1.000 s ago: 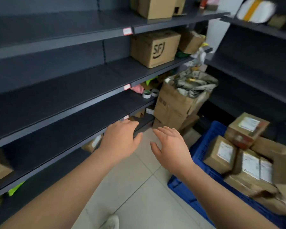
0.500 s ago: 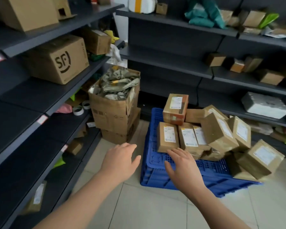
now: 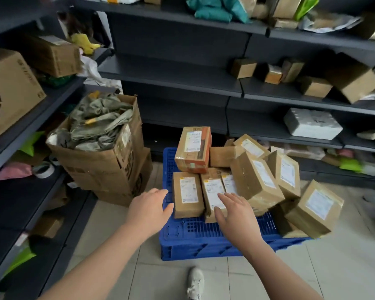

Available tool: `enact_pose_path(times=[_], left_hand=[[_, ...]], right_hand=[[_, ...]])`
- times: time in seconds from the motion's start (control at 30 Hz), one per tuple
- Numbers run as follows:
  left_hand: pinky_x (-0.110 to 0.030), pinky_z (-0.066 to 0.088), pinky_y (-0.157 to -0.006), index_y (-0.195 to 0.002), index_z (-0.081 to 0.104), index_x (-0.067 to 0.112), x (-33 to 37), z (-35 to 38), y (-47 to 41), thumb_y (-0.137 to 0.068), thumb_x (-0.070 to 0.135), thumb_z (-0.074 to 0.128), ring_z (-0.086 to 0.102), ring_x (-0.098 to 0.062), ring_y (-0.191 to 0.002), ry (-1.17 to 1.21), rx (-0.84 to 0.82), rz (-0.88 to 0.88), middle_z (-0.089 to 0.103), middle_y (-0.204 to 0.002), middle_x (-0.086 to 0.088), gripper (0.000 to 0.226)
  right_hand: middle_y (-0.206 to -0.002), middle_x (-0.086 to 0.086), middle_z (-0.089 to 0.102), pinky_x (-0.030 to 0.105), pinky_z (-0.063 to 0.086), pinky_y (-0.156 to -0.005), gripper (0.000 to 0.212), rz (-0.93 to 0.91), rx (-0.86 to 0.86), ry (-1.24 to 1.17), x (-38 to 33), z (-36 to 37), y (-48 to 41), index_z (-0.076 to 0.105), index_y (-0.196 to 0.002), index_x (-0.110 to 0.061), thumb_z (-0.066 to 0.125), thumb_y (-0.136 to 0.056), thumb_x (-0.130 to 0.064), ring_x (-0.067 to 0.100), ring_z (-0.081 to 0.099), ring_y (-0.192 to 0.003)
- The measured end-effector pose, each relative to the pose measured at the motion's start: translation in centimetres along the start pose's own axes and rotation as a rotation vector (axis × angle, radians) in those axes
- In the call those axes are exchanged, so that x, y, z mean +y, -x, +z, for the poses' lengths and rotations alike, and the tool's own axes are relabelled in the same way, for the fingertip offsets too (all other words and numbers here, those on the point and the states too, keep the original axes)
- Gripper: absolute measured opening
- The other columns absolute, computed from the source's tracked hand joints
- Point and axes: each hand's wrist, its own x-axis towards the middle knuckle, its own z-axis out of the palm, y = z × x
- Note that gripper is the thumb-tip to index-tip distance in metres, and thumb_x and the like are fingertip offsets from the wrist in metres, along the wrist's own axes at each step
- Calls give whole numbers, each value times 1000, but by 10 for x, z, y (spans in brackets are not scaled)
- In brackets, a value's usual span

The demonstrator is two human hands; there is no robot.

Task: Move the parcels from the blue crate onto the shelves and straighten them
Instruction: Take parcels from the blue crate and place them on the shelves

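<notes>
Many parcels sit piled in the blue crate on the floor; I reckon the shelving is mostly ahead. My left grip and right grip hover over them, released, holding nothing.

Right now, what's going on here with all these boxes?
A person stands over a blue crate on the floor, piled with taped cardboard parcels. Both hands are open and reaching for the front row. The left hand is beside the front-left parcel, and the right hand is over the middle parcel; whether it touches is unclear. Nothing is gripped yet. The shelves around hold other boxes.
</notes>
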Motion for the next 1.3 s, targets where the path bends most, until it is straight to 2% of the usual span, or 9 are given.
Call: enact_pose_path(times=[0.17,0.33,0.4,0.57,0.73,0.9,1.0,1.13,1.3], left_hand=[[-32,48,-90,-139,43,21,18,3,-73,-95,46,43,53,-16,-118,0,22,-70,50,-137,3,50],[-38,50,-85,-126,51,15,17,11,-140,-95,45,43,58,-21,-108,-3,14,-108,56,-125,-4,44],[-39,50,-88,-132,46,14,9,17,-169,-95,46,42,56,-23,-112,-23,4,-115,54,-129,-5,49],[-41,47,-94,-146,29,13,-18,35,-243,-94,51,44,49,-25,-123,-26,-89,-127,45,-141,-9,66],[-40,49,-91,-147,22,12,-38,60,-303,-91,53,47,50,-27,-119,62,-193,-90,44,-140,-11,73],[-34,49,-92,-151,-4,18,-46,88,-348,-90,49,53,51,-24,-121,189,-329,-87,30,-151,-12,89],[-32,47,-90,-150,-13,20,-49,103,-367,-89,46,57,53,-22,-118,281,-395,-93,35,-149,-10,96],[-35,50,-92,-149,-5,32,-53,115,-379,-83,40,67,56,-17,-114,435,-377,-100,49,-139,0,97],[-33,48,-94,-150,3,32,-56,111,-371,-80,36,72,51,-15,-120,512,-315,-103,48,-140,5,99]], right_hand=[[-139,-3,50,31,26,-113,45,-15,-13,-57,28,-10,-81,47,-137,-19,45,-95,-34,17,39,-132],[-128,-1,59,30,30,-107,34,-31,3,-83,41,-8,-148,56,-126,-17,47,-96,-29,18,47,-122],[-127,0,59,32,31,-107,33,-13,-1,-104,42,0,-171,57,-125,-17,47,-96,-29,19,48,-121],[-113,4,63,36,42,-96,27,33,-13,-158,45,35,-228,58,-117,-18,48,-93,-25,25,55,-108],[-134,4,50,36,39,-102,42,170,-80,-193,44,76,-271,41,-137,-26,44,-95,-33,24,45,-123],[-154,3,24,45,39,-106,63,316,-173,-280,44,118,-300,12,-147,-40,45,-94,-39,26,35,-135],[-157,1,14,44,39,-106,69,373,-196,-351,44,133,-311,0,-147,-42,45,-95,-40,26,36,-135],[-158,3,9,39,39,-104,69,380,-188,-408,43,144,-316,1,-148,-40,46,-96,-37,25,39,-133],[-157,2,17,38,39,-104,69,349,-139,-424,41,138,-313,4,-148,-38,48,-95,-37,23,37,-135]])
